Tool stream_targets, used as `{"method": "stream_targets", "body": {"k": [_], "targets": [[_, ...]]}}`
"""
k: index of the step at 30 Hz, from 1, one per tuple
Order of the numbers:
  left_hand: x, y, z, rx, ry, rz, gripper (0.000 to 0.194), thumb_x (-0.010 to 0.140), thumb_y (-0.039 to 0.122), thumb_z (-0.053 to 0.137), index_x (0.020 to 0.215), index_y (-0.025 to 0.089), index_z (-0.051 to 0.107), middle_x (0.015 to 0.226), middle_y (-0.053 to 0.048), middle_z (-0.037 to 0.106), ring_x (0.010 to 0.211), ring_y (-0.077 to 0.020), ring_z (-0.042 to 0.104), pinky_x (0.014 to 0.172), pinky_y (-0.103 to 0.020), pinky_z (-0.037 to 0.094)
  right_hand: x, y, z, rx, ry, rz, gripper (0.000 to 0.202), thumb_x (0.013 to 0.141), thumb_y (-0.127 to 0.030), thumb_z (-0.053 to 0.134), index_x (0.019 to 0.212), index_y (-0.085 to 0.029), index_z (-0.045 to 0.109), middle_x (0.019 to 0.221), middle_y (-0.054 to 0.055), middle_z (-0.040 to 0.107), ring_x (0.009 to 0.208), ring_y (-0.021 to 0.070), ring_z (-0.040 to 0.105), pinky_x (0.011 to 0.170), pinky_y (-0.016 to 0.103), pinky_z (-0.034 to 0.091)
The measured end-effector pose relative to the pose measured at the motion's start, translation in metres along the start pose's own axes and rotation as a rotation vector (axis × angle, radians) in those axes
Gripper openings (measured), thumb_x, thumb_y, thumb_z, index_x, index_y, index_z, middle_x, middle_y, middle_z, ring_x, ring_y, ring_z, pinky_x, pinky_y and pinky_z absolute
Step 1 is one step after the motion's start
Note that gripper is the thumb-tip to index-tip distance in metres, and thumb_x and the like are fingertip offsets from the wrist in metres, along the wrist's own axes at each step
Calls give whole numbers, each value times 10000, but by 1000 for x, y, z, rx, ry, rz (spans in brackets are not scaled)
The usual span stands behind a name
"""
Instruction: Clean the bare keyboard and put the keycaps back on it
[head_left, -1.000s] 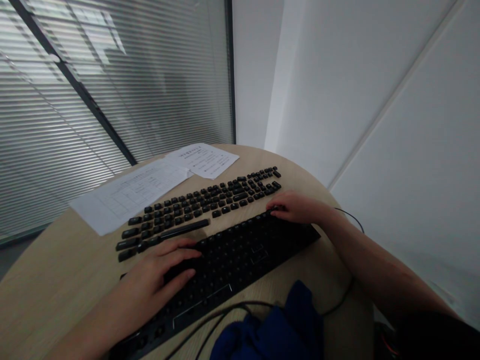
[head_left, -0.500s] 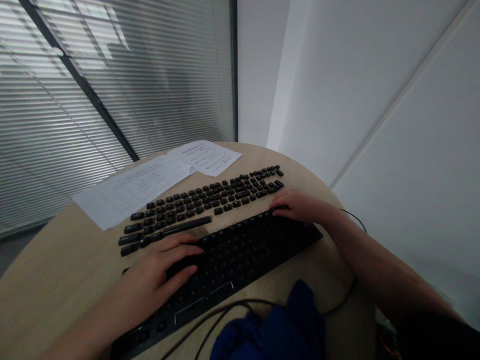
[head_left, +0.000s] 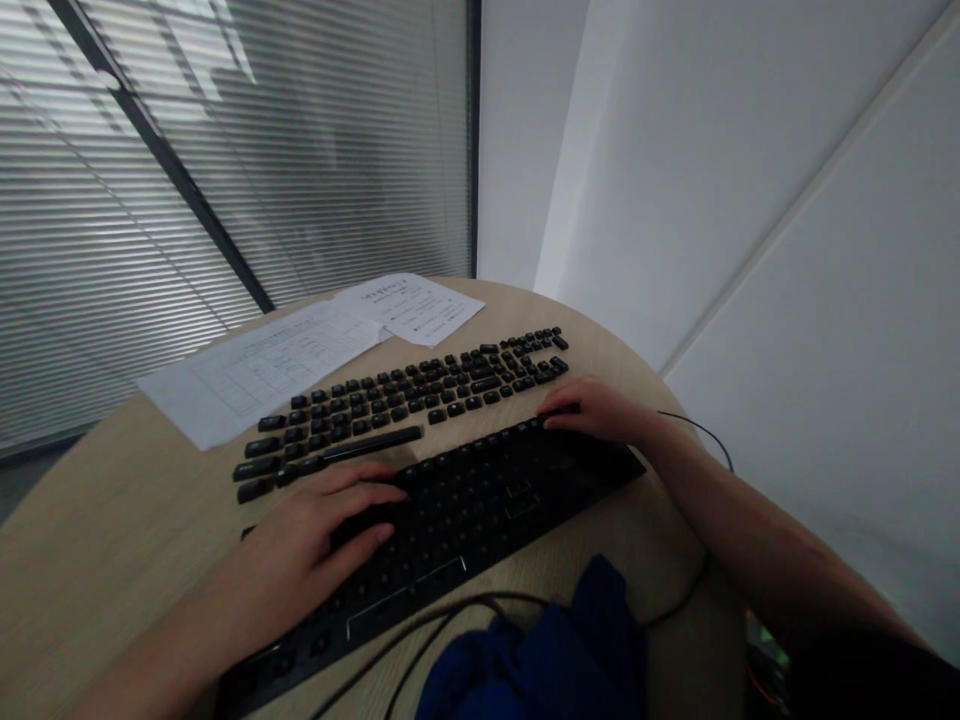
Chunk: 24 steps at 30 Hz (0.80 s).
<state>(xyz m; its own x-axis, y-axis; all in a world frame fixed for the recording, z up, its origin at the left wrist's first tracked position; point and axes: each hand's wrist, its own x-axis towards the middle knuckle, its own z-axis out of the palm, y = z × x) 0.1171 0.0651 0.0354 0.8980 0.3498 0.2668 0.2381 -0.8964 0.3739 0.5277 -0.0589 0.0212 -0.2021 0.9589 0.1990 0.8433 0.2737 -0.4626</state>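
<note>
Right hand (head_left: 589, 408) at far edge of keyboard (head_left: 480, 510), tabletop (head_left: 112, 520) room leftward

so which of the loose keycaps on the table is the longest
The spacebar, the long, thin bar just beyond the left hand. The other loose keycaps are all far shorter.

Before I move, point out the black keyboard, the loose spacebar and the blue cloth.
Black keyboard (head_left: 459, 528): head view, middle of its key area.
Loose spacebar (head_left: 373, 445): head view, middle of its length.
Blue cloth (head_left: 544, 660): head view, its middle folds.
</note>
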Motion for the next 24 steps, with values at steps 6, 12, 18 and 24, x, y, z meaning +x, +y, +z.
{"method": "stream_targets", "body": {"k": [6,12,18,24], "targets": [[1,1,0,-11,11,-15,327,978,545,573,1168,360,765,1357,-27,716,1178,-277,718,1020,-448,612,-4,9,-4,104,74,133,214,918,-351,712,1068,-236,813,1034,66,796,962,224,715,897,374,543],[0,-4,1,5,13,-10,310,969,547,585,1164,382,761,1368,-6,712,1191,-278,715,1025,-445,612,-2,9,-2,66,6,73,198,918,-347,729,1055,-238,821,1012,66,799,951,222,717,882,362,539],[0,-3,2,4,7,-10,315,964,550,590,1165,383,764,1361,-8,716,1178,-279,720,1013,-451,617,-1,0,-2,-2,-2,43,176,932,-311,723,1058,-226,810,1034,71,793,984,225,716,914,373,533],[2,-1,1,-16,17,-16,312,954,556,602,1151,384,771,1346,-1,726,1179,-283,717,1028,-450,608,-1,-12,-6,-123,-56,27,172,955,-269,687,1073,-213,800,1054,84,781,1009,233,706,957,397,528]]}}
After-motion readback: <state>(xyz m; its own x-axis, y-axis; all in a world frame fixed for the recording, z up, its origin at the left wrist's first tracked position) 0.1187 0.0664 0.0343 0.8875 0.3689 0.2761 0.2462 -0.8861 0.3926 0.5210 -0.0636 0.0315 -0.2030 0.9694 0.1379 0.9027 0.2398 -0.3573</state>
